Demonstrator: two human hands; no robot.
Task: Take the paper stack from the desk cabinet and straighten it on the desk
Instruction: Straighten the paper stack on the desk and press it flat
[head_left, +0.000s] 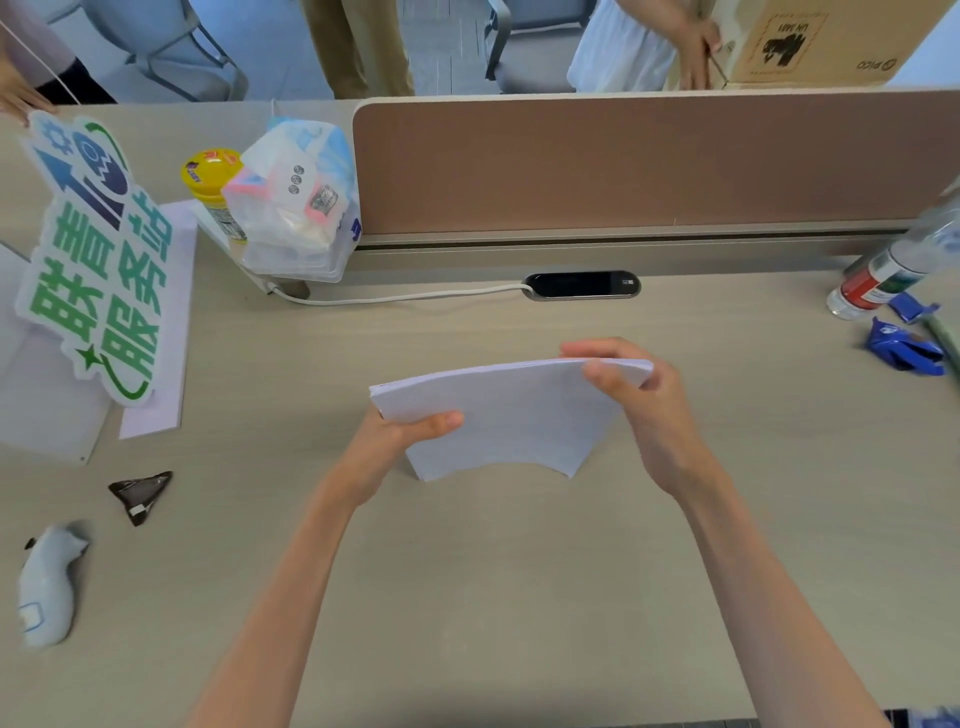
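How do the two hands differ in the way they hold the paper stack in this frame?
The left hand grips the paper stack at its left side, lower down, thumb lying across the front sheet. The right hand grips the upper right corner, higher up, fingers curled over the top edge. The left hand sits nearer the camera, the right farther away. Both are closed on the stack, holding it upright over the desk.

A beige tabletop (493, 597) holds a green sign (96, 260), tissue packs (296, 208), a bottle (893, 265) and blue wrappers (904, 351).
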